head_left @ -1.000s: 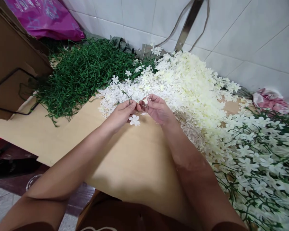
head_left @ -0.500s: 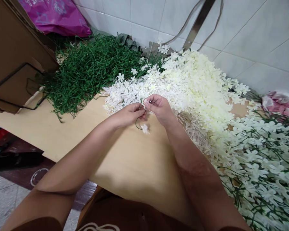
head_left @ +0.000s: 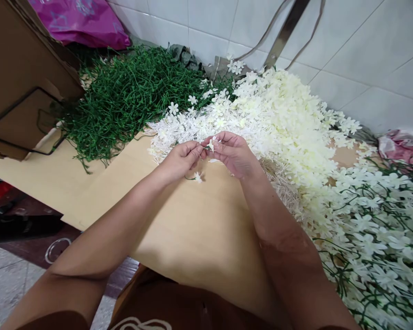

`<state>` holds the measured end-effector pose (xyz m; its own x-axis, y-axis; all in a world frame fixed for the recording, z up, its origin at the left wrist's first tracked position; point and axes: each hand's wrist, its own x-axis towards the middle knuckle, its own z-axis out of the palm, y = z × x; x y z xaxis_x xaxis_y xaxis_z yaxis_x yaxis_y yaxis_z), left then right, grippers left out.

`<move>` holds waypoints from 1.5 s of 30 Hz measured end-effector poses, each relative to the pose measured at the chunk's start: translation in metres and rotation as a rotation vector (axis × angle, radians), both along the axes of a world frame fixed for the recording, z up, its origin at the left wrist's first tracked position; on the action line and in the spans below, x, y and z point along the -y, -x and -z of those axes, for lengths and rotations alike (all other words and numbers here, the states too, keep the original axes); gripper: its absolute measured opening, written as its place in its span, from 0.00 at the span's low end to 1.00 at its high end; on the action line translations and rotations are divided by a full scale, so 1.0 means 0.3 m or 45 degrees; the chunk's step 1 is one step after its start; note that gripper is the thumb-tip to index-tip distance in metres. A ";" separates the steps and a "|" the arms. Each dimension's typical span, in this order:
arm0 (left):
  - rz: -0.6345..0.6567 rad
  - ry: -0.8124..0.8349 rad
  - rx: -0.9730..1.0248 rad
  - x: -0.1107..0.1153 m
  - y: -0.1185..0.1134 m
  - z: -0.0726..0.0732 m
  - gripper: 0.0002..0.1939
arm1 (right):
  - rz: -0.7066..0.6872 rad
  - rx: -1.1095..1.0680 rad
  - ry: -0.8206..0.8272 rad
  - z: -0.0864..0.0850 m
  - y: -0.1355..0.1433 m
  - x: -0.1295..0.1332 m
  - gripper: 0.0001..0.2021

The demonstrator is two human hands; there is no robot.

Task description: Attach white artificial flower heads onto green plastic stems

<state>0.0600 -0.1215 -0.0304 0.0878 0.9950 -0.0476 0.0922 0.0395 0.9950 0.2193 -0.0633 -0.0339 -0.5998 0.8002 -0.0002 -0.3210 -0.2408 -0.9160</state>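
Observation:
My left hand [head_left: 185, 158] pinches a thin green artificial stem close to its tip, over the front edge of the white pile. From below that hand, a branch of the stem ends in a white flower [head_left: 198, 177]. My right hand [head_left: 232, 151] is closed on a small white artificial flower [head_left: 211, 145] at the stem's upper end, its fingertips nearly meeting those of my left. Just behind both hands lies a heap of white flower parts [head_left: 179, 128] with thin spiky pieces. Much of the stem is hidden by my fingers.
Green stems [head_left: 137, 91] are heaped at the back left beside a cardboard box [head_left: 24, 82] and a black wire frame [head_left: 20, 110]. Cream petals [head_left: 282, 110] pile up at centre right. Finished-looking flower sprays [head_left: 375, 229] cover the right side of the tan board [head_left: 192, 220].
The flower in my right fingers has turned to face more upward, and that hand has opened out slightly. The hanging flower has shifted left and a little up.

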 end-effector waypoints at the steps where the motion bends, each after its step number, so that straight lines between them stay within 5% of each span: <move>1: -0.015 -0.010 -0.012 0.000 0.002 -0.001 0.22 | -0.006 -0.001 0.000 0.000 0.000 0.000 0.17; 29: -0.058 -0.063 -0.004 -0.008 0.042 -0.011 0.21 | 0.025 -0.029 0.076 0.013 0.016 0.009 0.18; 37: -0.035 -0.030 -0.057 -0.004 0.039 -0.016 0.16 | 0.042 0.113 -0.001 0.009 0.018 0.014 0.20; 45: 0.002 -0.040 -0.017 -0.010 0.044 0.007 0.22 | 0.174 0.227 -0.174 0.018 0.040 0.019 0.23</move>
